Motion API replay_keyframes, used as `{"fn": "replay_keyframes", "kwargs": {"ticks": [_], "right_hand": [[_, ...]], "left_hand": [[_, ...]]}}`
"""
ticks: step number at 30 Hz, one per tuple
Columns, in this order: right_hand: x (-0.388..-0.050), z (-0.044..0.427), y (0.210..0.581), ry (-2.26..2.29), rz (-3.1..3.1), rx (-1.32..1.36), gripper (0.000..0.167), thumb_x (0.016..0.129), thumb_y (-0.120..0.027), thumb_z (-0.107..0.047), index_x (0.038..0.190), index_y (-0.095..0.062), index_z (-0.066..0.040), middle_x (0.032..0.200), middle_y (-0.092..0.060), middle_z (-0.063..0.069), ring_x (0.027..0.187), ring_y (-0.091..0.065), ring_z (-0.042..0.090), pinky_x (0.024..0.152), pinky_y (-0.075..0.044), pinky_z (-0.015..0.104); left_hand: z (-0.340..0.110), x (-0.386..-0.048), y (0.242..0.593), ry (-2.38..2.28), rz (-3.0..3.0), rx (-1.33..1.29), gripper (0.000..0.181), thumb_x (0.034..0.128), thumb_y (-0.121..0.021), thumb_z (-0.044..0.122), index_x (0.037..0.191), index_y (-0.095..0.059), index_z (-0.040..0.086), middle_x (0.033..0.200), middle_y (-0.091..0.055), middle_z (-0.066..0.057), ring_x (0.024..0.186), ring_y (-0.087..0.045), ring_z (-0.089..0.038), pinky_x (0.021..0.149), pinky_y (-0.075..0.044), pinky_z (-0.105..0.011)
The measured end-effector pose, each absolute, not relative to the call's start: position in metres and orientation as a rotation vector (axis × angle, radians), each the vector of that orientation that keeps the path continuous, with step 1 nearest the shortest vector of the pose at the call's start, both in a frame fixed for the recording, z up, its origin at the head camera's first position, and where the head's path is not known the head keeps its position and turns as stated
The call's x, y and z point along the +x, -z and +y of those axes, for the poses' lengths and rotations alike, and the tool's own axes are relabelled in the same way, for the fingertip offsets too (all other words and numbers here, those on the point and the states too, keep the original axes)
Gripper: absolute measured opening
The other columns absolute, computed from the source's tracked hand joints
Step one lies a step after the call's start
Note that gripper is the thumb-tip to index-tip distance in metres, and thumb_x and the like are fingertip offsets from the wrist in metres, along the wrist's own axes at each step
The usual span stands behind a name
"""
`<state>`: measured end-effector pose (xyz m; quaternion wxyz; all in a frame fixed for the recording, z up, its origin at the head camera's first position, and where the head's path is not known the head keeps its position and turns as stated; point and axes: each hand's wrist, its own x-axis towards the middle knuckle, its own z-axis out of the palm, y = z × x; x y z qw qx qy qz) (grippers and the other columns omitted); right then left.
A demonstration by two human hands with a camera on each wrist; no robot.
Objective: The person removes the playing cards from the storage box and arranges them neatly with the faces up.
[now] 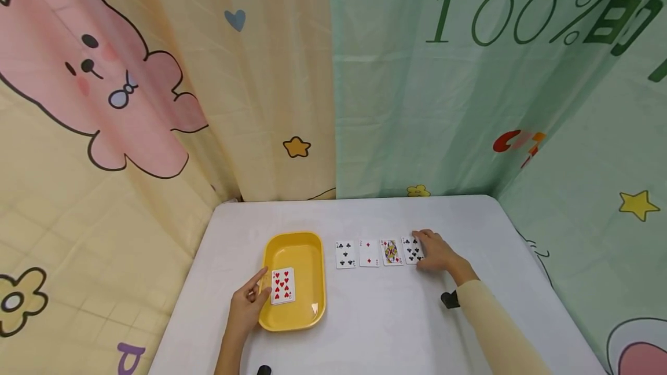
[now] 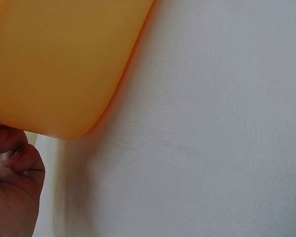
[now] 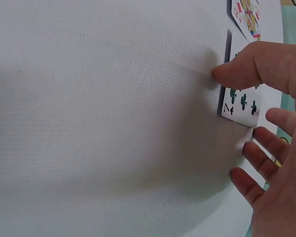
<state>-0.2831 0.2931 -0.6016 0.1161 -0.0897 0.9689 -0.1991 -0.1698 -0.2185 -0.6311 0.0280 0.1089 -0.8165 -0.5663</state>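
Lower left of centre, the bare left hand [image 1: 245, 307] pinches between its fingers the rim of a yellow oblong plastic tray [image 1: 304, 252], which bears a white hearts card [image 1: 283, 286]. Right of centre, a row of four white playing cards [image 1: 389, 252] lies on the white bench [image 1: 375, 328]; the bare right hand [image 1: 439, 252], fingers spread loosely, straddles the rightmost, a seven of clubs [image 1: 410, 249]: handling it seems the step in hand, and shifting it would call for a pinch.
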Motion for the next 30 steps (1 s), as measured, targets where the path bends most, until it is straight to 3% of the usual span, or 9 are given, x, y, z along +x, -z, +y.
{"fn": "replay_keyframes", "kwargs": {"ticks": [13,18,30], "right_hand": [[-0.280,0.293,0.598,0.647,2.878,-0.263,0.091,0.075,-0.078,-0.020,0.155,-0.039,-0.002,0.154,-0.040,0.028,0.142,-0.039,0.049,0.115,-0.035,0.065],[-0.278,0.285,0.596,0.688,2.942,-0.295,0.081,0.084,-0.080,-0.025,0.153,-0.043,-0.003,0.155,-0.040,0.027,0.142,-0.040,0.048,0.115,-0.036,0.064],[-0.267,0.224,0.576,0.784,3.050,-0.418,0.073,0.084,-0.082,-0.029,0.148,-0.052,-0.010,0.150,-0.050,0.015,0.140,-0.048,0.038,0.113,-0.040,0.061]], "left_hand": [[-0.218,-0.170,0.631,1.724,-2.542,0.339,0.050,0.0949,-0.073,0.010,0.142,-0.064,0.022,0.089,-0.041,-0.002,0.065,-0.034,-0.007,0.053,-0.032,-0.018],[-0.219,-0.170,0.630,1.722,-2.548,0.346,0.049,0.0947,-0.074,0.011,0.142,-0.064,0.022,0.088,-0.041,-0.002,0.065,-0.034,-0.007,0.053,-0.032,-0.018],[-0.218,-0.172,0.629,1.744,-2.525,0.327,0.049,0.0941,-0.074,0.008,0.141,-0.065,0.020,0.087,-0.041,-0.002,0.062,-0.032,-0.005,0.052,-0.031,-0.017]]}}
